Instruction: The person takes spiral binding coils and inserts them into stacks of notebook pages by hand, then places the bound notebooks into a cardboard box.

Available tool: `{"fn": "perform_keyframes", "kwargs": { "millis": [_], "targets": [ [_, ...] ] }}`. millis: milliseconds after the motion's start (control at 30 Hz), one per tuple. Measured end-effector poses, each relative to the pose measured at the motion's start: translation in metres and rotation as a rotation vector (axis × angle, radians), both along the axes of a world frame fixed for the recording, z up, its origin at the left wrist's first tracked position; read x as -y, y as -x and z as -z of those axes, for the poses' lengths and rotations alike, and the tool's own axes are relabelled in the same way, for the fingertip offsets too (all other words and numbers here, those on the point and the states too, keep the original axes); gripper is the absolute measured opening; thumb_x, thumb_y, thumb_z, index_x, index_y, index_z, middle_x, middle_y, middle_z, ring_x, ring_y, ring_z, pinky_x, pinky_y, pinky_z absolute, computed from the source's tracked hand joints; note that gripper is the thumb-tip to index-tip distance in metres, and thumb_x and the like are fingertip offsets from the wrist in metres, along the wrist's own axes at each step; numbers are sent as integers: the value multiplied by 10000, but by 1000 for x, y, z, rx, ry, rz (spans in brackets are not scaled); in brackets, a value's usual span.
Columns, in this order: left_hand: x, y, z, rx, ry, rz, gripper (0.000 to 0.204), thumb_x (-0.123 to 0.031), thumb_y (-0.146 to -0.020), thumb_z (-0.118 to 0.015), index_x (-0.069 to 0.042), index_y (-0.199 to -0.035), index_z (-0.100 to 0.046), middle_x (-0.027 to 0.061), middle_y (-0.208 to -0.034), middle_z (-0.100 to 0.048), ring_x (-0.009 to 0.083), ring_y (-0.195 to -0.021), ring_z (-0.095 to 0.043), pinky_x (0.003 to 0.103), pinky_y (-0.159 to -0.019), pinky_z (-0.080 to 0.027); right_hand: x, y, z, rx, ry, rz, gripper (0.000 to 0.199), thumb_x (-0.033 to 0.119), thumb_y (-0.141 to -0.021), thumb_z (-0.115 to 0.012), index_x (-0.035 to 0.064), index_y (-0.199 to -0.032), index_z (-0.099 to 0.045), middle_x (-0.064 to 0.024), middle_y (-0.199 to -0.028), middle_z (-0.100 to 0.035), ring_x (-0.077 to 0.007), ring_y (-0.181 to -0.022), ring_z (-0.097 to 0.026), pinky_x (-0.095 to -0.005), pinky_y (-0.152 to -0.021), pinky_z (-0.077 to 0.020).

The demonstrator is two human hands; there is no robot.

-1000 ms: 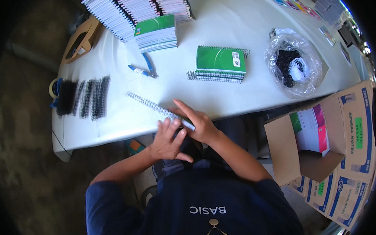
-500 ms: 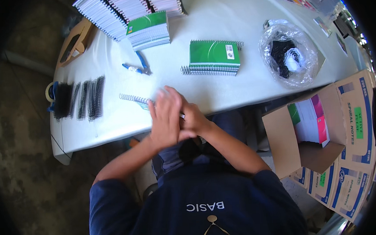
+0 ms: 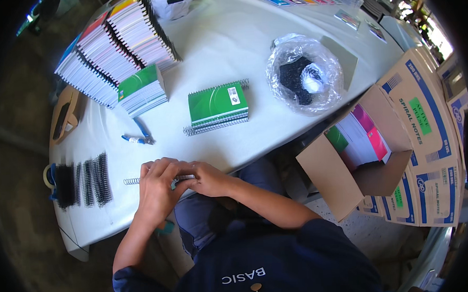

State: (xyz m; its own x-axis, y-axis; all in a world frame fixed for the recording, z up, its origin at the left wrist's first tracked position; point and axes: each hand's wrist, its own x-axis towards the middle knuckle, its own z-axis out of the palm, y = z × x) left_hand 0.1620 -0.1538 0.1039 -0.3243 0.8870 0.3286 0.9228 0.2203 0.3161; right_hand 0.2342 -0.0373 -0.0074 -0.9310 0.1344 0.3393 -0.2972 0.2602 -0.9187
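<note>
Both hands are at the table's near edge, closed on a small notebook (image 3: 175, 184) that they mostly hide. My left hand (image 3: 160, 187) has its fingers curled over the notebook's top edge. A wire-like spiral coil (image 3: 131, 181) sticks out to the left from under it. My right hand (image 3: 210, 179) grips the notebook's right part, its thumb reaching toward the left hand. Beyond the hands lies a stack of green spiral notebooks (image 3: 214, 104) with coil ends jutting out. Blue-handled pliers (image 3: 138, 137) rest on the table to their left.
Several dark coils (image 3: 92, 181) lie at left by a tape roll (image 3: 49, 176). Behind the pliers stand a green-topped notebook stack (image 3: 144, 90) and tall bound stacks (image 3: 110, 52). A clear plastic bag (image 3: 323, 92) holds black coils. An open carton (image 3: 332, 175) with notebooks stands right.
My hands, overlapping before, now sit side by side along the notebook. Less of the coil shows at the left. The whole view has shifted, with the table's contents displaced in the picture.
</note>
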Motion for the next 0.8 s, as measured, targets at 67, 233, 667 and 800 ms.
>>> {"fn": "perform_keyframes", "kwargs": {
  "millis": [67, 233, 667, 800],
  "targets": [
    [1, 4, -2, -8, 147, -9, 335, -224, -635, -769, -97, -906, -619, 49, -886, -589, 251, -865, -552, 369, -784, -364, -2, 5, 11, 49, -64, -8, 256, 138, -784, -625, 41, -1021, -629, -180, -1013, -626, -368, -966, -566, -440, -898, -418],
    [7, -6, 49, -446, -216, -252, 704, -549, -764, -615, -35, -1227, -483, 159, -1221, -485, 348, -1187, -425, 511, -951, -292, -11, 2, -2, 4, -237, 10, 239, 155, -788, -616, 46, -1001, -630, -125, -1030, -643, -322, -995, -571, -421, -1034, -335],
    [-2, 1, 13, 9, -70, -12, 272, -144, -693, -739, -124, -941, -630, -5, -869, -598, 190, -867, -553, 362, -829, -316, -11, 8, 15, 59, -192, 27, 241, 124, -801, -605, 47, -1026, -647, -149, -758, -652, -282, -967, -592, -397, -1067, -301],
    [2, 10, 8, -146, 110, 105, 297, -159, -676, -749, -122, -946, -632, 0, -887, -605, 192, -880, -556, 369, -842, -319, -22, 7, -4, 227, -284, -141, 265, 136, -808, -603, 54, -1056, -643, -148, -802, -662, -288, -1067, -546, -395, -1075, -282]
  ]
}}
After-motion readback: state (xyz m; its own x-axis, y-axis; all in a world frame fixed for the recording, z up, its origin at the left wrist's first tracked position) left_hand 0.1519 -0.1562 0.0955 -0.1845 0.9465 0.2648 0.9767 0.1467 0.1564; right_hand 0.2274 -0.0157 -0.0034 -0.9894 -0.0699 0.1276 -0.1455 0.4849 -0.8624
